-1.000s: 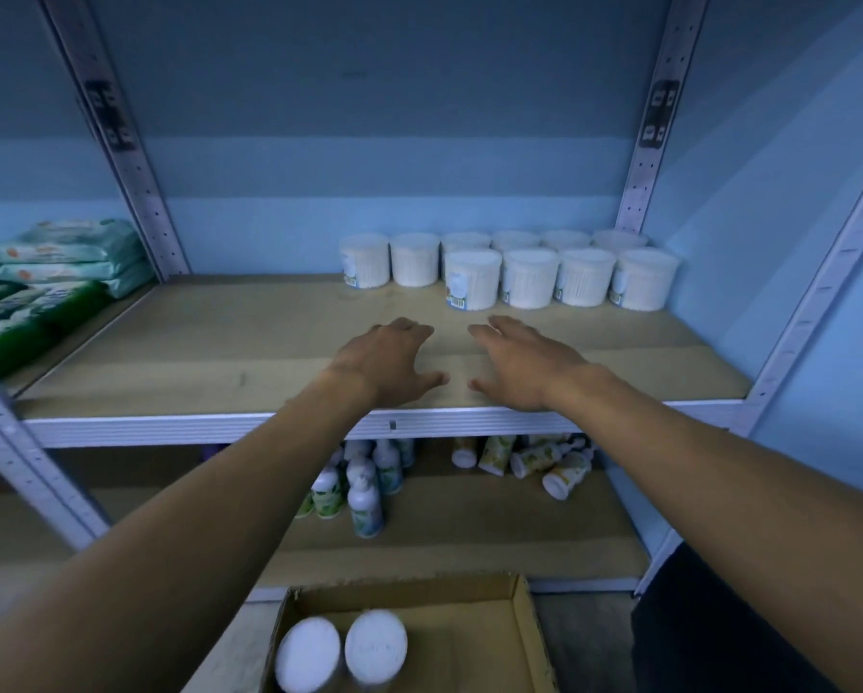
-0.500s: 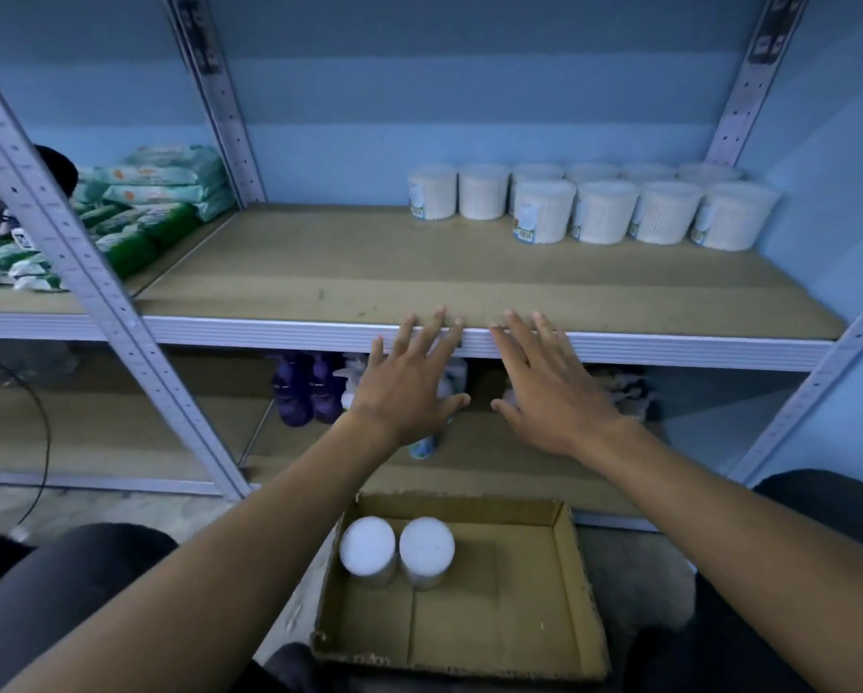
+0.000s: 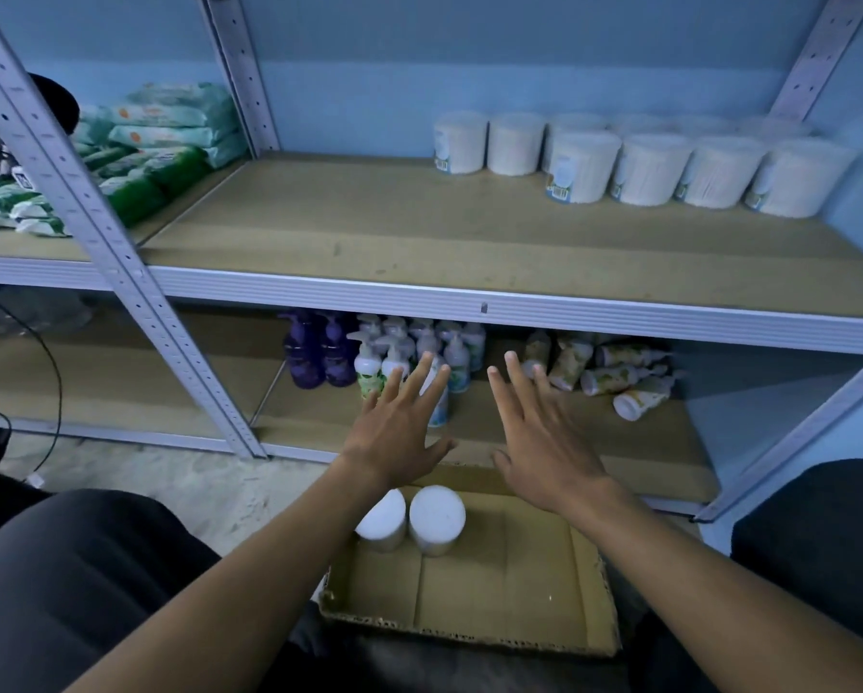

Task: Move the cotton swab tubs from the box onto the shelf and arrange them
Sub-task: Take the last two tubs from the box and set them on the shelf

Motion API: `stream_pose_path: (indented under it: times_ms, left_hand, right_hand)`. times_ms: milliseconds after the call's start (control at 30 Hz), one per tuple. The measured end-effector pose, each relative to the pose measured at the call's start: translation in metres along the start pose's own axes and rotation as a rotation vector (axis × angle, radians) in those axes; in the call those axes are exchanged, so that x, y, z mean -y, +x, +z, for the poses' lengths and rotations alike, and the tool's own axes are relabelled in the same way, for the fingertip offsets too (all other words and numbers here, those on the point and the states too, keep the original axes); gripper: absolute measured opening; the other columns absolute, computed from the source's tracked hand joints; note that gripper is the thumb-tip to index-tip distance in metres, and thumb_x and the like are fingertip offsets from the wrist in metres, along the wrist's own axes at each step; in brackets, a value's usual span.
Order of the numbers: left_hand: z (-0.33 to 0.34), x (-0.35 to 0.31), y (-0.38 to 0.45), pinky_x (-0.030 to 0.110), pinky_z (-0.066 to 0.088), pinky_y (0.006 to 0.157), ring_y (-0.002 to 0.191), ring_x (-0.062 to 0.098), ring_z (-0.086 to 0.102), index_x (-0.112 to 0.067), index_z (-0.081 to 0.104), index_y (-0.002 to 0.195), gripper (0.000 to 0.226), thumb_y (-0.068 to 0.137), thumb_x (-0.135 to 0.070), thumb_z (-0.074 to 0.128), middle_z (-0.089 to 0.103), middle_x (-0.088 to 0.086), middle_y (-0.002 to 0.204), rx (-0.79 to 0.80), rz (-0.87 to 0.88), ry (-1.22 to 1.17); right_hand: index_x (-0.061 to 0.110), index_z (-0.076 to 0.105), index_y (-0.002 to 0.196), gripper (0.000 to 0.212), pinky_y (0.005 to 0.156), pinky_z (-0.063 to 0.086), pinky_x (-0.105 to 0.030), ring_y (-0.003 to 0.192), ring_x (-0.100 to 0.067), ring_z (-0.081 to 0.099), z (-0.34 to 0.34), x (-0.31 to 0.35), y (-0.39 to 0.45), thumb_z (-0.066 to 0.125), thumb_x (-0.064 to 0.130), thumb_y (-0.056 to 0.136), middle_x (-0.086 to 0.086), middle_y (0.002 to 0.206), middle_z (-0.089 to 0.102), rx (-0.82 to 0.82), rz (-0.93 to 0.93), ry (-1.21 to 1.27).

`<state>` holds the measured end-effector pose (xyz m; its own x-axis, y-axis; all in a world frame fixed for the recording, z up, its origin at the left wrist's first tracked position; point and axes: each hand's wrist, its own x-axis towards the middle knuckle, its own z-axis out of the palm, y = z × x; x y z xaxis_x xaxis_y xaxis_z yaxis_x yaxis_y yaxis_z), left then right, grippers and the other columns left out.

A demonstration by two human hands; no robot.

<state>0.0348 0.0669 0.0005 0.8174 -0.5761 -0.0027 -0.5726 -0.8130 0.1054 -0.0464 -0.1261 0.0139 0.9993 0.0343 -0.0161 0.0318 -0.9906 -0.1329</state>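
a grey metal rack holds a tan fibreboard shelf (image 3: 419,232) with white round cotton swab tubs (image 3: 652,167) grouped at its right rear: four stand in the front row, two more stand to the left in the back row, and further tubs behind the front four are blurred, so their count is unclear. the rightmost tub sits close to the blue side wall.

on the floor below lies a shallow brown cardboard box (image 3: 509,587), its near rim ragged. inside, at the far left corner, stand two white-lidded tubs (image 3: 437,512) touching side by side; the left one is partly hidden by the left forearm.

the lower shelf carries two purple pump bottles (image 3: 314,355), a cluster of white pump bottles (image 3: 409,352) partly hidden behind the fingers, and several pale tubes (image 3: 614,375) lying tumbled. green and white soft packs (image 3: 134,152) are stacked on the neighbouring shelf at left, cut off by the edge.

the left hand (image 3: 399,432) and the right hand (image 3: 544,442) hover palm down above the box's far edge, fingers spread and straight, holding nothing.
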Motion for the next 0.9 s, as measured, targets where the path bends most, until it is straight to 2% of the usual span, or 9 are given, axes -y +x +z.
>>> stream_pose_path:
  times_ms: [200,333,500,667,900]
  left_hand:
    - [0.035,0.015,-0.001,0.048,0.035,0.112,0.152,0.025,0.008,-0.03,-0.004,0.158,0.091,0.09,-0.06,0.05,-0.011,-0.007,0.166,0.111,-0.056,-0.049]
    - [0.062,0.025,-0.001,0.049,0.038,0.11,0.15,0.029,0.015,-0.029,-0.001,0.158,0.091,0.091,-0.053,0.055,-0.007,-0.005,0.166,0.194,-0.109,-0.147]
    - [0.096,0.04,-0.002,0.044,0.032,0.116,0.149,0.03,0.018,-0.029,0.003,0.158,0.089,0.091,-0.056,0.055,0.002,-0.003,0.166,0.277,-0.155,-0.2]
    - [0.125,0.05,0.002,0.041,0.021,0.121,0.149,0.032,0.018,-0.025,0.007,0.159,0.089,0.091,-0.052,0.058,0.007,0.003,0.166,0.372,-0.191,-0.204]
    - [0.156,0.057,0.007,0.044,0.025,0.119,0.151,0.031,0.012,-0.024,0.008,0.159,0.1,0.084,-0.047,0.07,0.008,0.002,0.166,0.473,-0.214,-0.202]
  right_hand:
    - [0.023,-0.017,0.158,0.094,0.122,0.014,-0.048,0.151,-0.034,-0.018,0.032,0.004,0.012,0.054,0.041,0.099,0.0,0.159,-0.037,0.138,0.023,0.064]
    - [0.025,-0.017,0.158,0.095,0.123,0.015,-0.048,0.152,-0.034,-0.014,0.057,0.002,0.021,0.054,0.044,0.098,0.0,0.16,-0.035,0.223,0.04,0.064]
    - [0.022,-0.015,0.158,0.093,0.123,0.015,-0.049,0.152,-0.037,-0.008,0.089,0.004,0.031,0.053,0.043,0.098,-0.003,0.163,-0.029,0.315,0.063,0.059]
    - [0.021,-0.012,0.159,0.099,0.121,0.017,-0.05,0.152,-0.037,-0.005,0.121,0.01,0.041,0.057,0.051,0.095,-0.001,0.164,-0.026,0.403,0.043,0.064]
    - [0.023,-0.007,0.16,0.107,0.121,0.02,-0.049,0.152,-0.039,0.003,0.164,0.023,0.05,0.068,0.05,0.088,-0.004,0.165,-0.021,0.502,0.008,0.079]
